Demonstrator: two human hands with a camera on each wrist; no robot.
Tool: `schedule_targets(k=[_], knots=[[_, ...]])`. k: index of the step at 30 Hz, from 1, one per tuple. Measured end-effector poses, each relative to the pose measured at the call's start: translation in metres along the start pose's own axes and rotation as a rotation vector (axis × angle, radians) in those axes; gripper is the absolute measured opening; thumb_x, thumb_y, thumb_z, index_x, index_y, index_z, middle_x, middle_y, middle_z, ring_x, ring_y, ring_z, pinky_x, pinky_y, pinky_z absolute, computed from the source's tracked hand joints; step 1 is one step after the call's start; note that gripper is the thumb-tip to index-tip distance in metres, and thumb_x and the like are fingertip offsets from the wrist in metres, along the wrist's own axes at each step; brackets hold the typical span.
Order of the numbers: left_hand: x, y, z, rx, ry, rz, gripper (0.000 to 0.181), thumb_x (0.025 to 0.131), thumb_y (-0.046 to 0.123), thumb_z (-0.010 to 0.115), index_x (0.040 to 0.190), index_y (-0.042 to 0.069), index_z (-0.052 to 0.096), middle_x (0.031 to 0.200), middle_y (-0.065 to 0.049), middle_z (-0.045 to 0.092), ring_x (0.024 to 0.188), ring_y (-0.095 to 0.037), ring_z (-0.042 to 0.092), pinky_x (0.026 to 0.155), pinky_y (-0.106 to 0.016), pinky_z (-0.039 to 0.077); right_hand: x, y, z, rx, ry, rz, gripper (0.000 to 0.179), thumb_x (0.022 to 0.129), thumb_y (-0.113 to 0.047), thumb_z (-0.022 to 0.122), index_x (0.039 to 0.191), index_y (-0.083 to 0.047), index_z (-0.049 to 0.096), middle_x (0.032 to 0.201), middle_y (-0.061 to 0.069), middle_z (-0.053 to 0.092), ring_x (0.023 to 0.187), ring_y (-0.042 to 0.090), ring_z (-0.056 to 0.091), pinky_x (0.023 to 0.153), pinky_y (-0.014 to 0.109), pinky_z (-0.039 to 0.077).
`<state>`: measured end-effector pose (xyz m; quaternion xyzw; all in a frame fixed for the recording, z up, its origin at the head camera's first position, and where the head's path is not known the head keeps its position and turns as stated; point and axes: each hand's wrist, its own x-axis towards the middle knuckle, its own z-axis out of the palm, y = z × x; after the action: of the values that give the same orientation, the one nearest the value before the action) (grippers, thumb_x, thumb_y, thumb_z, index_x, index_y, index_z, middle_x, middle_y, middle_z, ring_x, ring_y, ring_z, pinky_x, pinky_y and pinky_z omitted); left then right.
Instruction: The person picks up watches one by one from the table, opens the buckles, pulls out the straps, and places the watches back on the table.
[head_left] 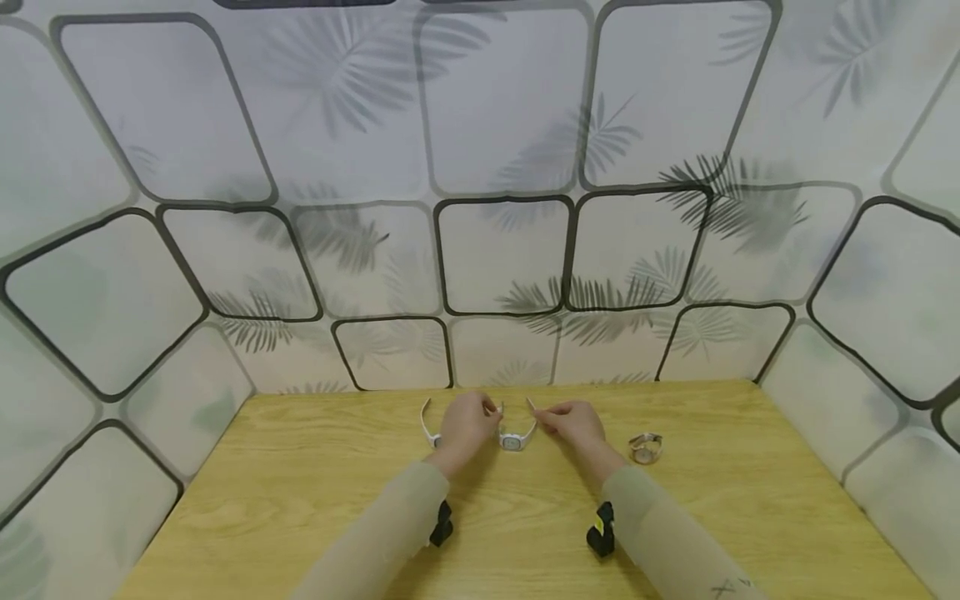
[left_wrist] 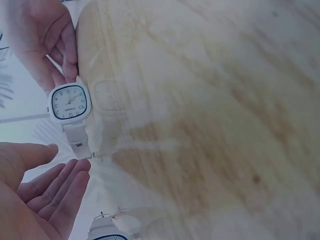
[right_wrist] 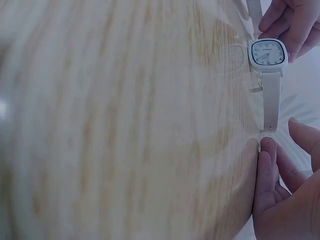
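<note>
A white watch with a rounded square dial (head_left: 512, 442) stands on the table between my hands, its two strap ends spread apart and pointing away from me. My left hand (head_left: 471, 421) is at the buckle end of the strap (left_wrist: 79, 142), thumb apart from the fingers in the left wrist view. At the other strap end (right_wrist: 270, 112), my right hand (right_wrist: 285, 190) has its fingertips right by the tip and the thumb held off. A second white watch (head_left: 426, 421) lies left of my left hand, partly covered by it.
A metallic-looking watch (head_left: 645, 448) lies to the right of my right hand. The wood-grain table (head_left: 315, 483) meets a wall (head_left: 502, 350) with leaf-print panels behind the watches. Black wrist devices (head_left: 602, 531) sit below both forearms.
</note>
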<state>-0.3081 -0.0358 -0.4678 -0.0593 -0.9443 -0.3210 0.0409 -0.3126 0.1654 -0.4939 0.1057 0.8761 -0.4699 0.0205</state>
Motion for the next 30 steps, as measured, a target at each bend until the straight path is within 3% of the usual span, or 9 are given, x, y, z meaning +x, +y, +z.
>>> schedule_targets(k=[15, 24, 30], knots=[[0.004, -0.003, -0.007, -0.120, 0.019, 0.015, 0.013, 0.093, 0.018, 0.083, 0.097, 0.006, 0.080, 0.089, -0.006, 0.078, 0.077, -0.017, 0.069, 0.067, -0.029, 0.057, -0.003, 0.002, -0.001, 0.110, -0.009, -0.004, 0.034, 0.095, -0.028, 0.082, 0.107, 0.004, 0.081, 0.085, 0.008, 0.081, 0.076, 0.012, 0.071, 0.080, 0.032, 0.061], [0.001, -0.002, -0.014, -0.184, 0.016, 0.032, 0.015, 0.092, 0.017, 0.084, 0.097, 0.003, 0.079, 0.088, -0.009, 0.078, 0.078, -0.018, 0.071, 0.068, -0.029, 0.058, -0.005, -0.004, -0.003, 0.226, -0.053, 0.034, 0.035, 0.097, -0.020, 0.080, 0.114, 0.011, 0.076, 0.087, 0.011, 0.079, 0.072, 0.007, 0.068, 0.071, 0.024, 0.061], [-0.001, 0.001, -0.017, -0.246, 0.007, 0.032, 0.014, 0.093, 0.015, 0.083, 0.099, 0.002, 0.080, 0.089, -0.011, 0.079, 0.077, -0.019, 0.073, 0.064, -0.024, 0.058, -0.007, -0.008, -0.008, 0.306, -0.117, 0.070, 0.039, 0.099, -0.018, 0.077, 0.121, 0.014, 0.071, 0.100, 0.019, 0.078, 0.083, 0.014, 0.073, 0.082, 0.031, 0.065]])
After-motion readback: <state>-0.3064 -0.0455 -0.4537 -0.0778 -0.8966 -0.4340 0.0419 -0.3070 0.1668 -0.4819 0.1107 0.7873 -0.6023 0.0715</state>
